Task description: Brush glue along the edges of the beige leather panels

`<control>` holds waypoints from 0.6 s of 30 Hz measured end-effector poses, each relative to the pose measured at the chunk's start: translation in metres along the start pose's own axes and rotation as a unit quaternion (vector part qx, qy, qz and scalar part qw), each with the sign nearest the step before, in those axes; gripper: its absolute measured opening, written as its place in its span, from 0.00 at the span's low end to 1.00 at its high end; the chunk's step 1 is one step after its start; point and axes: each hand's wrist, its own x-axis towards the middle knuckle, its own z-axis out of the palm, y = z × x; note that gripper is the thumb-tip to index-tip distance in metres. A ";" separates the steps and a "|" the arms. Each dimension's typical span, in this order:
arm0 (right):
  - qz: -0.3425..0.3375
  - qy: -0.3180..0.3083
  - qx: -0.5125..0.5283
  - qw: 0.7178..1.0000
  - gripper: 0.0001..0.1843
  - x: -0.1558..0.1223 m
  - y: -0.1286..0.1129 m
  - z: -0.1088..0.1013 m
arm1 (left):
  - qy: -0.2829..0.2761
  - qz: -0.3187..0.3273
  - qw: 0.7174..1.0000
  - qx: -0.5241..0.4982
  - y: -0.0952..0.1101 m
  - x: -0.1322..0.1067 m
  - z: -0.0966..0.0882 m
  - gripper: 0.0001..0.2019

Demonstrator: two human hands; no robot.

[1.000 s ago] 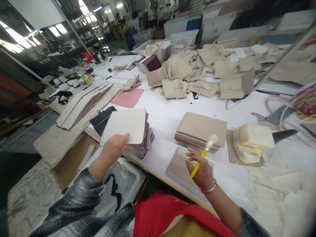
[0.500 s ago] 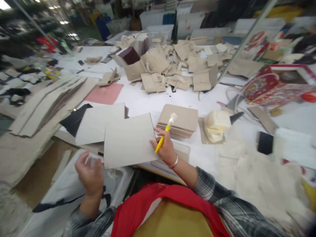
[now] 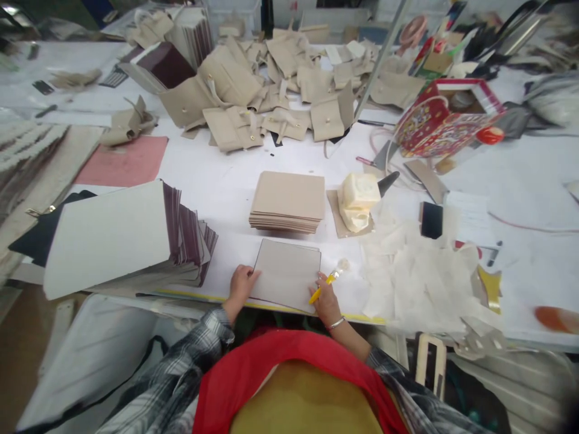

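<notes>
A flat light-grey board [image 3: 289, 274] lies at the table's front edge, with the edge of another sheet showing beneath it. At its left edge my left hand [image 3: 241, 286] is closed, pinching the board between thumb and fingers. My right hand [image 3: 326, 301] grips a yellow-handled brush [image 3: 322, 289], bristles pointing away to the upper right. Its fingertips also touch the board's right edge. Just beyond is a neat stack of beige pieces [image 3: 289, 196]. To the left leans a thick pile of grey boards [image 3: 113, 241] with dark maroon undersides.
Right of the beige stack, a cream-coloured block-like container [image 3: 359, 199] stands on a small board. Thin whitish sheets [image 3: 420, 271] spread over the right front. Beige flap pouches [image 3: 235, 126] are heaped farther back, near a red patterned box [image 3: 447, 120]. A pink sheet [image 3: 122, 161] lies left.
The grey board has come down from beside the pile onto the table before me. My left hand, open and apart before, has moved right and closed on its edge. The view shifted right.
</notes>
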 end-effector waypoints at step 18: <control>0.064 0.006 -0.131 0.989 0.17 0.053 0.003 -0.049 | 0.052 0.048 0.997 -0.010 0.013 0.002 0.002 0.18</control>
